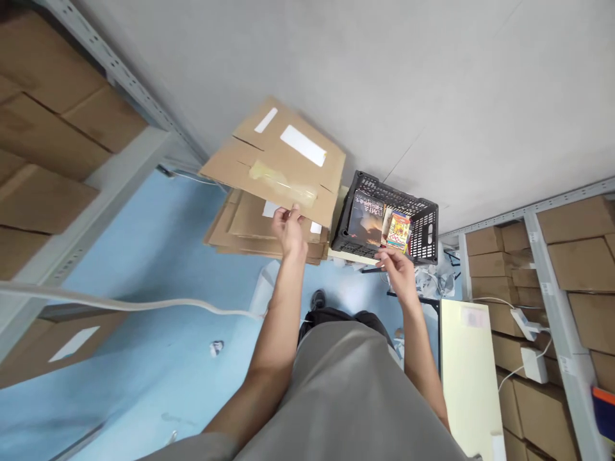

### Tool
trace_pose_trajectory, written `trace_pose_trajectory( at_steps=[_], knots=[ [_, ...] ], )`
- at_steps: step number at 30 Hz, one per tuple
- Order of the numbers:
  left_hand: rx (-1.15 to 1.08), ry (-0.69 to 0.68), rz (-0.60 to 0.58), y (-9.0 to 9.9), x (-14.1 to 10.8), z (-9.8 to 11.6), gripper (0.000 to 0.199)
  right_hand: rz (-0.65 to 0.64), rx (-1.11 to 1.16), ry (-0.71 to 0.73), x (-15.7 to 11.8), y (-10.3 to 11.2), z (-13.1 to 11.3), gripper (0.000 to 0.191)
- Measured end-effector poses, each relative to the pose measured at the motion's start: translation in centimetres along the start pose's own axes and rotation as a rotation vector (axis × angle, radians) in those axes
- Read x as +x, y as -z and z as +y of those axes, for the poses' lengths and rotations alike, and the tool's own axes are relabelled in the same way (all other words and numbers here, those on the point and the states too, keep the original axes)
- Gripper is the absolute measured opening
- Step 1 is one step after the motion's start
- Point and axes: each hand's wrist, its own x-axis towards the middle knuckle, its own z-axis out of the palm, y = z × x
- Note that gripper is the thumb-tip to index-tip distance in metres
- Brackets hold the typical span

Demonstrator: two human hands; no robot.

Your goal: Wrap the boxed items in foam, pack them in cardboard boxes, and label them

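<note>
My left hand [291, 232] pinches the near edge of a flat cardboard sheet [278, 150], which is tilted up and bears white labels and a strip of yellowish tape. Beneath it lies a stack of flattened cardboard [245, 224]. To the right stands a black plastic crate [425, 230] holding a dark book [366, 219] and a colourful yellow-and-red book [398, 230]. At the crate's near rim is my right hand [396, 266], its fingers bent and close together; whether they grip anything is too small to tell.
Shelves with brown boxes [43, 205] rise at the left, and more boxes [548, 410] fill the right shelving. A pale yellow table [468, 378] is at the right. A white cable [182, 306] crosses the left side. Power strips [526, 324] hang at the right.
</note>
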Motion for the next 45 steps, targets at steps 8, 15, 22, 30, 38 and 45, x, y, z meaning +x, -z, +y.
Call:
trace_pose_trajectory(
  at_steps=[8,15,22,30,38,45],
  knots=[
    [0.0,0.053,-0.504,-4.4,-7.7,-0.4,0.046,0.386,0.034,0.02,-2.5,8.8,0.5,0.047],
    [0.161,0.238,-0.836,-9.9,-18.0,-6.9,0.053,0.956,-0.12,-0.019,-10.8,21.8,5.0,0.049],
    [0.391,0.38,-1.21,-12.1,-31.2,-15.4,0.059,1.226,-0.149,-0.267,-22.8,33.4,13.8,0.066],
    [0.664,0.314,-1.734,-15.5,-47.6,-25.1,0.067,1.475,0.138,-0.378,-35.9,40.7,21.3,0.064],
    [0.891,0.382,-2.201,-17.8,-57.7,-32.5,0.09,1.686,0.243,-0.518,-43.8,43.3,26.3,0.058],
    [0.887,0.407,-2.375,-19.4,-60.9,-40.8,0.1,1.811,0.291,-0.597,-44.6,43.4,29.5,0.056]
  ],
)
